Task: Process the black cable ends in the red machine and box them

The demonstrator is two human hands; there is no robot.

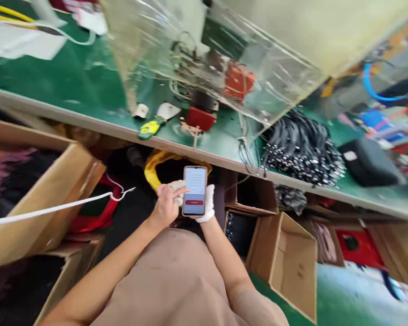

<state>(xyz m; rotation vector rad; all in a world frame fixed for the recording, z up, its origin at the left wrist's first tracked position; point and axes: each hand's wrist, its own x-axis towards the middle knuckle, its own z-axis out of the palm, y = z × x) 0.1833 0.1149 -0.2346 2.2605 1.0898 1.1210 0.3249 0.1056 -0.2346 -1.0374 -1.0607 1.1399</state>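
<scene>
A smartphone (194, 192) with a lit screen is upright in front of my body, below the bench edge. On the screen are pale lines of text above a dark red bar. My right hand (208, 206), in a white glove, grips the phone from its right side and from behind. White fingertips show by its left edge. My left hand (166, 203) is mostly bare, with a finger stretched out over the screen and nothing held. Its other fingers are partly hidden.
Ahead runs a green workbench (102, 102) with a red-and-black device (201, 115), a yellow-green tool (151, 127) and a clear cover (265, 68). Black cables (301, 149) are heaped to the right. Cardboard boxes (294, 267) stand on both sides; a white cord (54, 213) crosses the left.
</scene>
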